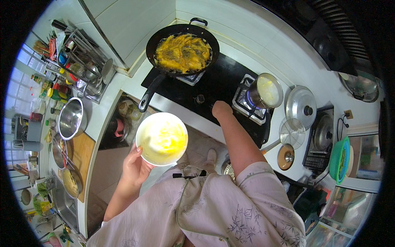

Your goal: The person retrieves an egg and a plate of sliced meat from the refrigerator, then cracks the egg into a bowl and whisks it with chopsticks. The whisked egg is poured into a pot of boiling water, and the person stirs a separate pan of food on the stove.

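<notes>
My left hand [135, 165] grips a white bowl [148, 145] by its rim, thumb at the edge. The bowl is tilted, and wet yellow residue coats its inside. At the front of the black gas hob [228, 72], my right hand [222, 109] is curled over a control knob; its fingers and most of that knob are hidden. Another knob [200, 98] shows to the left. Right of this hand, a small pot [266, 91] of pale liquid with yellow bits sits over a blue flame. A black wok [151, 61] holds golden-brown pieces in bubbling oil [185, 52] on the left burner.
The wok handle [149, 92] juts over the counter's front edge. A metal lid [301, 105], wire strainer [292, 133] and glass lid [286, 156] lie right of the hob. To the left are a steel bowl [72, 119], a cutting board [85, 154] and a utensil rack [89, 58].
</notes>
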Tool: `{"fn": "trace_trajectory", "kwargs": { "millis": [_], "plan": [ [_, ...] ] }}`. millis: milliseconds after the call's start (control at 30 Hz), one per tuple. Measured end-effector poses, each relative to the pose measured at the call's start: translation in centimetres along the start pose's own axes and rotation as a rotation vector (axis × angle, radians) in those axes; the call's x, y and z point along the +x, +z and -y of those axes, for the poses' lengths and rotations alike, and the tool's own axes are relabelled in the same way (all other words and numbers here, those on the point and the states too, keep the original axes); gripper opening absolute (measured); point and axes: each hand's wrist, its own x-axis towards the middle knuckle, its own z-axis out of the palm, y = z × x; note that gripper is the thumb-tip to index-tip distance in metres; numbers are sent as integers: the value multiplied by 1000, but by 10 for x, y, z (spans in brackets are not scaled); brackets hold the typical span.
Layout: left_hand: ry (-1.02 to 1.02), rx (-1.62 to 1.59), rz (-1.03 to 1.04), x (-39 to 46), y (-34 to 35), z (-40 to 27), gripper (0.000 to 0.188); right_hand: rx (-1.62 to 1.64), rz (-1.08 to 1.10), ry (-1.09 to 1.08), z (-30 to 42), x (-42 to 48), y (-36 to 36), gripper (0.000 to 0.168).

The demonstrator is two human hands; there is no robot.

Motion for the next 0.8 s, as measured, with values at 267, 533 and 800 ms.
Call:
{"fn": "trace_trajectory", "kwargs": {
  "millis": [267, 533, 800],
  "plan": [
    [-8, -2, -3, 1, -1, 1, 61, -25, -86, -74, -11, 18, 9, 25],
    [5, -19, -14, 2, -2, 2, 61, 24, -91, -50, -4, 11, 4, 26],
    [10, -25, -29, -1, 3, 1, 60, 42, -131, -34, -7, 14, 10, 26]
  ]
}}
